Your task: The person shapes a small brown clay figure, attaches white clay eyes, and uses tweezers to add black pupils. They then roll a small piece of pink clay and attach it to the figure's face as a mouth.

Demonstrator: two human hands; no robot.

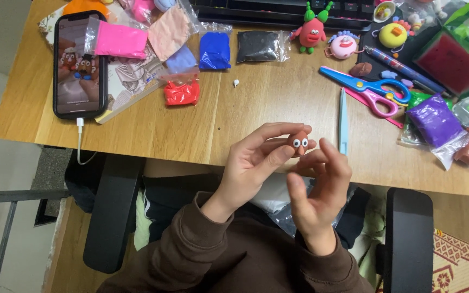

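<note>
A small brown clay figure [299,142] with two white eyes with black pupils is pinched between the thumb and fingers of my left hand [256,163], just above the near edge of the wooden table [234,125]. My right hand [318,187] is right beside it, fingers spread and curved, fingertips close to the figure. I cannot tell whether they touch it. Both hands hover over my lap, brown sleeves showing.
Bags of coloured clay lie on the table: pink [119,39], blue [214,50], black [260,46], red [182,92], purple [435,120]. A phone [80,65] on a cable lies left. Scissors [373,89], a pale blue tool [343,116] and finished clay figures [312,30] lie behind.
</note>
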